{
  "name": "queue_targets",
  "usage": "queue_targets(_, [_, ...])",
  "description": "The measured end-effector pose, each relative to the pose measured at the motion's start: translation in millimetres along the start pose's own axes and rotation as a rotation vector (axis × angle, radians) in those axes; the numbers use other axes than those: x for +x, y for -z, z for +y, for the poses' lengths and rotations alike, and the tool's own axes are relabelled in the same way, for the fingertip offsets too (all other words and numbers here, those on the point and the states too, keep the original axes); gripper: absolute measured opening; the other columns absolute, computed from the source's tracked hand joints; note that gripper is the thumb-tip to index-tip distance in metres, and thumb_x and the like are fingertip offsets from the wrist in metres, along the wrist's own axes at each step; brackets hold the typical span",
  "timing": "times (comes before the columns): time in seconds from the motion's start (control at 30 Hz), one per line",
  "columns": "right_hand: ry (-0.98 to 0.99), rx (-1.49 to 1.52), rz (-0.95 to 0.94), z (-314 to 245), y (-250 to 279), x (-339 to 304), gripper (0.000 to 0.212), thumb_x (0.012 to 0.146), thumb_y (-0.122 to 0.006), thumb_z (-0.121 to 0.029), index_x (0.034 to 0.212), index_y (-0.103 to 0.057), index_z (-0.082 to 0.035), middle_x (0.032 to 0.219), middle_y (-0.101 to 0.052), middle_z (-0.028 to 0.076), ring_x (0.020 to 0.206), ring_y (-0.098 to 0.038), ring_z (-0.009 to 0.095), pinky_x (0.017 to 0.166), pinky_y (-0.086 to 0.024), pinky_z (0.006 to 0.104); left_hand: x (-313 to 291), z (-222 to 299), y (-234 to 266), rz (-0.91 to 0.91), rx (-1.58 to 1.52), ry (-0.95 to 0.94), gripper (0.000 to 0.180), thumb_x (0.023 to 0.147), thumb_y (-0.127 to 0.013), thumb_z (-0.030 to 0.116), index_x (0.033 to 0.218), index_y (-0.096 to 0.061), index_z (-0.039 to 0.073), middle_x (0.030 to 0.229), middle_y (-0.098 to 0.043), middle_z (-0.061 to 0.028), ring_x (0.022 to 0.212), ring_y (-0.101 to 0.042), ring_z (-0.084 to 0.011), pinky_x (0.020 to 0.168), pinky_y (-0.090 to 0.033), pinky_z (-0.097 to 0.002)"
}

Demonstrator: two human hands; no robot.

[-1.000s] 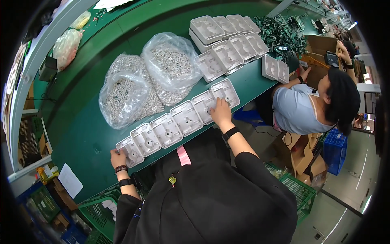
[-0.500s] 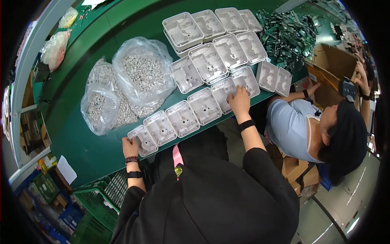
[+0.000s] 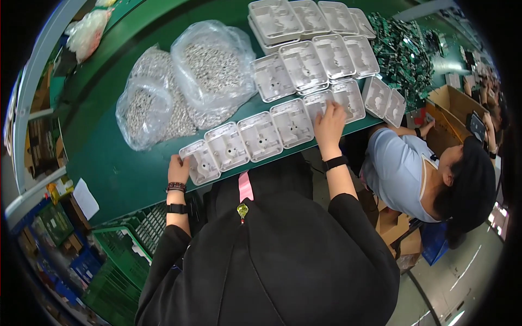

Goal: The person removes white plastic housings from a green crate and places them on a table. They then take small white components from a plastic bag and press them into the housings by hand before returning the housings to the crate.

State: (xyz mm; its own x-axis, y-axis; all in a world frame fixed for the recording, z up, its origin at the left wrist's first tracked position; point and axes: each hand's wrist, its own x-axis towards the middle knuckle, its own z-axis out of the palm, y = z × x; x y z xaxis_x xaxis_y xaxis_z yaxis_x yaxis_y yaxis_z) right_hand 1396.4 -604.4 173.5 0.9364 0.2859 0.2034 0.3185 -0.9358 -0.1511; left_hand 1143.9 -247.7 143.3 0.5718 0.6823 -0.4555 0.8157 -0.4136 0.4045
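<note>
A row of white plastic housings, shallow and open-topped, lies along the near edge of the green table. At the row's left end my left hand (image 3: 178, 169) is closed, fingertips at the outer edge of the end housing (image 3: 203, 164). My right hand (image 3: 330, 125) is over the row's right part, fingers bent down and together at another housing (image 3: 315, 100). Those fingers hide part of it, and I cannot make out what they hold. Between my hands lie more housings, one of them a middle housing (image 3: 260, 137).
Stacked white housings (image 3: 276, 20) stand at the back, beside a heap of green circuit boards (image 3: 399, 60). Clear bags (image 3: 212, 65) of small whitish parts lie left. A person in light blue (image 3: 399, 168) sits right, near a cardboard box (image 3: 451, 103). Green crates (image 3: 117, 271) stand lower left.
The whole view has shifted, so the table appears higher and farther right. My left hand stays at the end housing; my right hand stays over the row's right part, its fingers slightly shifted.
</note>
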Motion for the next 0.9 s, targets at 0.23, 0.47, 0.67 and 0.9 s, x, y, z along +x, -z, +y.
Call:
queue_targets(0.23, [0.13,0.187,-0.142,-90.7,6.0,-46.5,0.035,0.07,-0.06,-0.018,0.099,-0.049,-0.001,0.097,-0.048,0.014,0.09,-0.045,0.032,0.074,-0.039,0.0391,-11.7,-16.1,10.3,-0.116,0.017,-0.056,0.035,0.076,-0.054,0.031,0.089,-0.042,0.0,0.087,-0.054,-0.024,0.083,-0.052,-0.0402,0.068,-0.041,-0.0443])
queue_targets(0.47, [-0.011,0.284,-0.099,-87.9,-3.6,-55.5,0.024,0.071,-0.059,-0.017,0.089,-0.051,-0.003,0.088,-0.05,0.012,0.085,-0.046,0.032,0.07,-0.039,0.0402,-12.8,-23.3,9.1,-0.113,0.035,-0.118,0.037,0.077,-0.053,0.033,0.09,-0.042,0.001,0.09,-0.054,-0.0256,0.084,-0.05,-0.0437,0.069,-0.04,-0.0471])
queue_targets(0.67, [-0.216,0.183,0.249,8.8,8.3,-1.5,0.018,0.071,-0.056,-0.013,0.085,-0.051,-0.004,0.083,-0.049,0.013,0.083,-0.047,0.032,0.069,-0.039,0.0411,-18.5,-7.3,4.0,-0.147,0.05,-0.142,0.038,0.079,-0.051,0.035,0.094,-0.042,0.001,0.086,-0.055,-0.0264,0.081,-0.051,-0.0443,0.067,-0.041,-0.0482])
queue_targets(0.9, [-0.285,0.082,0.237,109.8,7.6,57.1,0.013,0.072,-0.055,-0.012,0.083,-0.053,-0.006,0.083,-0.051,0.013,0.081,-0.049,0.032,0.067,-0.04,0.0407,-22.2,21.3,-6.0,-0.171,0.131,-0.095,0.043,0.077,-0.051,0.036,0.097,-0.044,-0.002,0.09,-0.055,-0.0273,0.085,-0.052,-0.0424,0.071,-0.042,-0.0458])
